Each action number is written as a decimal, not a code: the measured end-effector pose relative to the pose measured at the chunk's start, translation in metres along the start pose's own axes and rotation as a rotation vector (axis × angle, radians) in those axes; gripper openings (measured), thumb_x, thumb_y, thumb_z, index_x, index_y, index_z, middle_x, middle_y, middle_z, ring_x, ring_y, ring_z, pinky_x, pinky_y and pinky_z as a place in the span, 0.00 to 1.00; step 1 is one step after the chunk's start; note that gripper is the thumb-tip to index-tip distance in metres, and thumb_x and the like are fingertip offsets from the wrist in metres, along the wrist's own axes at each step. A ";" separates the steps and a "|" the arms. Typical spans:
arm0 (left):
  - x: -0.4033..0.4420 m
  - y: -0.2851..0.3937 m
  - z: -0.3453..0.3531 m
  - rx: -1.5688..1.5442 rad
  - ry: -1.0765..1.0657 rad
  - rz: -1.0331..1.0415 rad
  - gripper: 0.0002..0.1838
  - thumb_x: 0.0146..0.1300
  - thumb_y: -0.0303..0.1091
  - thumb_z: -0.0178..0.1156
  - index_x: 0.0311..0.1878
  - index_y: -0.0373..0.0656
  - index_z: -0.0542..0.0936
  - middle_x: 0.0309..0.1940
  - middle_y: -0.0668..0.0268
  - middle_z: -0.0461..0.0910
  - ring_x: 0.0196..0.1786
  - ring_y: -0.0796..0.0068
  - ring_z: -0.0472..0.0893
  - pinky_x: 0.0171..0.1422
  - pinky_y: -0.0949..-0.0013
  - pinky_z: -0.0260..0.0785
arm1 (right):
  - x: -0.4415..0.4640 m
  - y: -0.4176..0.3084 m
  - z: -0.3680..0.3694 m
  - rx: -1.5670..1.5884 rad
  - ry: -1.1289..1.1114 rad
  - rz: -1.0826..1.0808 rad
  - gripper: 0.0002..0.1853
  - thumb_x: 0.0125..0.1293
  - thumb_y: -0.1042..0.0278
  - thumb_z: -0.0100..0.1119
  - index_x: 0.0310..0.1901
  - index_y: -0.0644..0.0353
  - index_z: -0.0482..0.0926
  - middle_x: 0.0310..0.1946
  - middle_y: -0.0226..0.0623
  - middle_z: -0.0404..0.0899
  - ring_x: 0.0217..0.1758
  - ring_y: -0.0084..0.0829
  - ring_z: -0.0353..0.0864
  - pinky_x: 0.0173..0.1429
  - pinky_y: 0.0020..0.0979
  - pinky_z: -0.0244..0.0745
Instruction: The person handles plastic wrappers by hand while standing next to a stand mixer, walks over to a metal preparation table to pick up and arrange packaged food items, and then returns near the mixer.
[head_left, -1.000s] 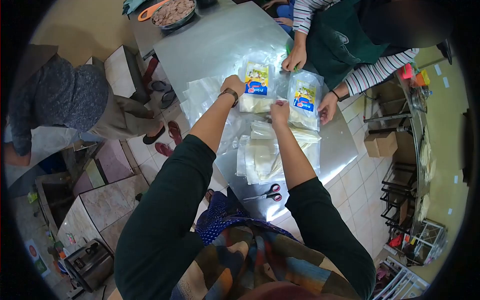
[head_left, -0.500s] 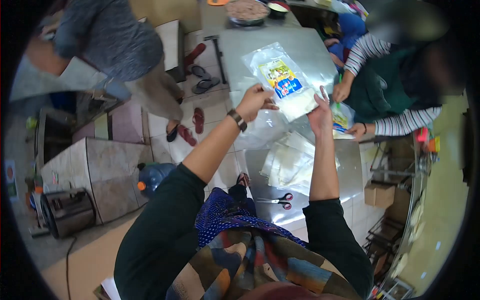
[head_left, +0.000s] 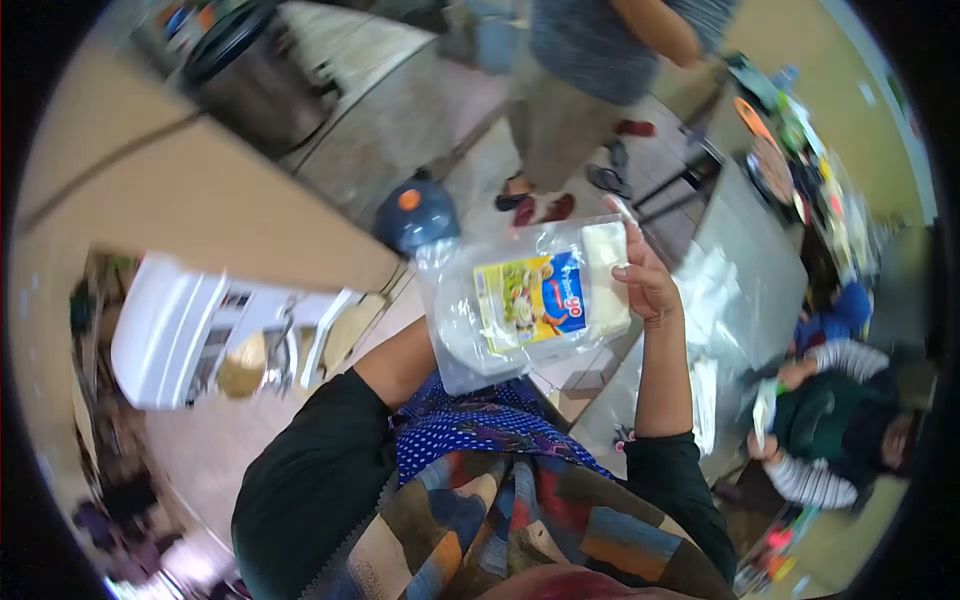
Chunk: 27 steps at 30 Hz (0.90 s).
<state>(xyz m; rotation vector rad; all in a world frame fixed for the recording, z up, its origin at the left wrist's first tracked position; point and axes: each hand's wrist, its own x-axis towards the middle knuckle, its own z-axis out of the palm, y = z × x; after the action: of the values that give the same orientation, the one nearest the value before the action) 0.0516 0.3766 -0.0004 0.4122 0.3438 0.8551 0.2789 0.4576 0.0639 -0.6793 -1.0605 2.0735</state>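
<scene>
A clear plastic pouch point(head_left: 455, 330) with a yellow and blue printed label hangs in front of my body, tilted. White contents point(head_left: 605, 275) are bunched at its right end. My right hand point(head_left: 648, 275) grips that end, thumb on the front face and fingertips at the upper edge. My left forearm reaches up behind the pouch, which hides the left hand and its fingers.
The metal table point(head_left: 750, 235) on the right bears white plastic bags point(head_left: 705, 280). Beyond it a co-worker in striped sleeves point(head_left: 815, 480) holds a small packet point(head_left: 764, 412). A person in grey point(head_left: 590, 60) stands ahead, near a blue water jug point(head_left: 418, 215). At left is a white machine point(head_left: 170, 330).
My view has swung left, bringing the white machine in and shifting the table to the right. The pouch has moved from above the table to in front of me, and my left hand has become hidden.
</scene>
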 end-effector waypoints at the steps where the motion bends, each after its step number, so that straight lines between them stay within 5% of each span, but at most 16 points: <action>1: -0.059 0.007 -0.015 -0.078 0.023 0.031 0.26 0.56 0.28 0.58 0.58 0.36 0.65 0.52 0.55 0.72 0.51 0.63 0.75 0.61 0.61 0.63 | 0.016 0.031 0.044 -0.022 -0.085 0.076 0.50 0.38 0.83 0.56 0.67 0.54 0.48 0.58 0.34 0.61 0.61 0.28 0.62 0.64 0.25 0.53; 6: -0.362 0.013 -0.088 -0.485 0.060 0.244 0.26 0.56 0.30 0.58 0.59 0.38 0.66 0.51 0.57 0.73 0.51 0.65 0.75 0.61 0.62 0.63 | 0.069 0.193 0.290 -0.203 -0.452 0.445 0.47 0.44 0.78 0.58 0.68 0.52 0.48 0.55 0.32 0.65 0.60 0.27 0.62 0.64 0.26 0.52; 7: -0.324 0.015 -0.068 -0.561 0.079 0.275 0.26 0.56 0.30 0.58 0.59 0.39 0.66 0.51 0.58 0.73 0.51 0.65 0.75 0.61 0.62 0.62 | 0.087 0.161 0.256 -0.252 -0.517 0.509 0.47 0.45 0.78 0.59 0.68 0.52 0.47 0.55 0.32 0.66 0.60 0.27 0.62 0.63 0.26 0.52; 8: -0.350 -0.010 -0.135 -0.337 0.122 0.219 0.27 0.56 0.34 0.56 0.59 0.38 0.66 0.51 0.58 0.74 0.52 0.67 0.74 0.60 0.65 0.63 | 0.099 0.181 0.276 -0.280 -0.593 0.579 0.46 0.47 0.78 0.60 0.68 0.52 0.46 0.54 0.33 0.66 0.60 0.27 0.62 0.64 0.27 0.52; 9: -0.380 -0.013 -0.132 -0.344 0.139 0.275 0.27 0.56 0.34 0.56 0.59 0.38 0.66 0.51 0.58 0.74 0.52 0.67 0.74 0.60 0.65 0.63 | 0.106 0.201 0.304 -0.297 -0.643 0.604 0.46 0.47 0.78 0.60 0.68 0.52 0.46 0.54 0.33 0.66 0.60 0.27 0.62 0.64 0.27 0.52; 12: -0.393 0.000 -0.059 0.181 0.534 0.341 0.24 0.54 0.30 0.59 0.55 0.37 0.69 0.45 0.59 0.77 0.49 0.73 0.76 0.55 0.69 0.66 | 0.126 0.210 0.329 -0.464 -0.939 0.659 0.45 0.51 0.78 0.59 0.68 0.55 0.44 0.55 0.35 0.65 0.59 0.25 0.61 0.64 0.27 0.53; 16: -0.421 -0.023 -0.073 0.179 0.757 0.411 0.24 0.57 0.24 0.56 0.58 0.33 0.65 0.44 0.60 0.77 0.47 0.77 0.76 0.54 0.74 0.65 | 0.159 0.256 0.363 -0.659 -1.084 0.698 0.40 0.54 0.69 0.61 0.66 0.58 0.49 0.52 0.37 0.67 0.55 0.26 0.66 0.59 0.27 0.60; 17: -0.430 -0.031 -0.076 0.164 0.779 0.437 0.24 0.57 0.24 0.56 0.58 0.33 0.65 0.44 0.60 0.77 0.47 0.77 0.76 0.54 0.74 0.65 | 0.173 0.285 0.359 -0.949 -1.048 0.458 0.34 0.54 0.64 0.62 0.61 0.60 0.59 0.45 0.35 0.72 0.48 0.27 0.69 0.54 0.27 0.64; 19: -0.447 -0.039 -0.054 0.098 0.980 0.630 0.25 0.57 0.23 0.54 0.59 0.34 0.64 0.46 0.60 0.76 0.49 0.76 0.75 0.55 0.73 0.66 | 0.161 0.292 0.386 -1.002 -0.858 0.175 0.28 0.54 0.60 0.63 0.55 0.63 0.66 0.42 0.35 0.73 0.43 0.27 0.70 0.50 0.27 0.66; 23: -0.441 -0.061 -0.058 0.079 1.235 0.956 0.25 0.60 0.21 0.49 0.62 0.39 0.61 0.51 0.60 0.72 0.51 0.73 0.73 0.58 0.70 0.65 | 0.152 0.328 0.377 -0.867 -0.766 0.274 0.27 0.55 0.60 0.62 0.53 0.64 0.66 0.45 0.38 0.71 0.42 0.25 0.71 0.47 0.23 0.66; 27: -0.463 -0.090 -0.097 0.052 1.378 1.064 0.28 0.59 0.17 0.45 0.64 0.40 0.58 0.53 0.60 0.70 0.54 0.73 0.71 0.59 0.70 0.63 | 0.100 0.411 0.400 -0.678 -0.789 0.624 0.33 0.57 0.50 0.58 0.58 0.61 0.60 0.51 0.37 0.67 0.52 0.26 0.66 0.57 0.29 0.58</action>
<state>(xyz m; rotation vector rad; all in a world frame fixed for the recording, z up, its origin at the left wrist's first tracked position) -0.2162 -0.0172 -0.0695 -0.0635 1.4912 2.1271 -0.2073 0.1740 -0.0837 -0.5368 -2.2992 2.5947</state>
